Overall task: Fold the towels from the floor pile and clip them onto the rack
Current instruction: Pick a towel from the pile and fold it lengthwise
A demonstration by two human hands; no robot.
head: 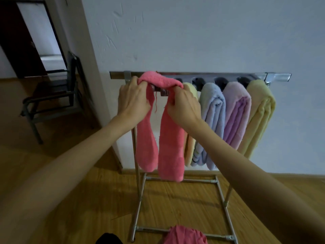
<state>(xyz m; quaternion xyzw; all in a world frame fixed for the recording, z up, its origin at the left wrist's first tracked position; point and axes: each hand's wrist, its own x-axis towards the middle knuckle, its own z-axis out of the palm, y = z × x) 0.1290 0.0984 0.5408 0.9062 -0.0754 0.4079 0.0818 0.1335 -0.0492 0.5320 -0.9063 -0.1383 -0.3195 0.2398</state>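
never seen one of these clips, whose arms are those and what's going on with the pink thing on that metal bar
There is one picture, taken by a wide-angle camera worn on a person's head, so the two bare arms are the wearer's own, reaching forward.

The left hand and right hand each grip the pink towel, which is draped over the top bar of a metal rack, both ends hanging down. Between the hands a dark clip shows under the towel.

To the right, four folded towels already hang: a pale yellow one, a blue one, a lilac one and a yellow one. Another pink cloth lies on the wooden floor below.
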